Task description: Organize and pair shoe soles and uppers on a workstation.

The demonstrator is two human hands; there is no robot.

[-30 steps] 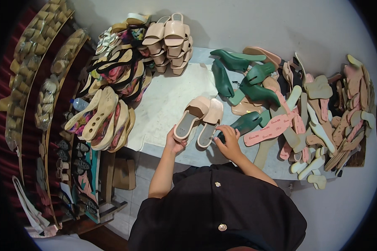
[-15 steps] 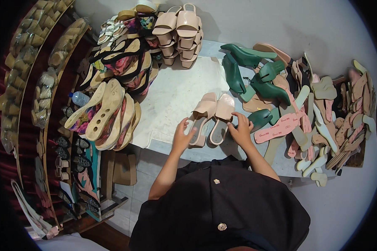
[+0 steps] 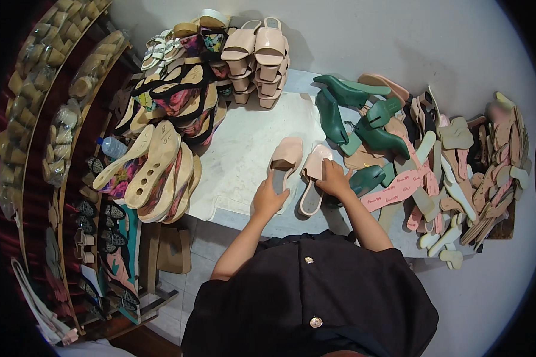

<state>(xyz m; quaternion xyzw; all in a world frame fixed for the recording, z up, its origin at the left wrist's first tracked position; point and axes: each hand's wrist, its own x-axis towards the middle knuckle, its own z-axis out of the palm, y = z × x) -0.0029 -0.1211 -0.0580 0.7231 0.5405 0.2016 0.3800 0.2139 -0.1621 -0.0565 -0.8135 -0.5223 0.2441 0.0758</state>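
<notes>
Two pale pink open-toe sandals lie side by side on a white cloth [image 3: 244, 149] covering the table. My left hand [image 3: 270, 199] rests on the heel end of the left sandal [image 3: 284, 159]. My right hand [image 3: 333, 179] presses on the strap of the right sandal [image 3: 311, 184]. Both hands are on top of the shoes, fingers curled over them.
A stack of pink sandals [image 3: 261, 50] stands at the back. Tan soles and patterned sandals [image 3: 161, 160] pile up at the left. Green shoe lasts [image 3: 351, 113] and pink and cream insoles [image 3: 458, 172] crowd the right. Shelves with bagged parts [image 3: 53, 119] line the far left.
The view has shifted, so the sandals sit lower and nearer to me. My hands have stayed on the pair, the left moving onto the left sandal's heel end.
</notes>
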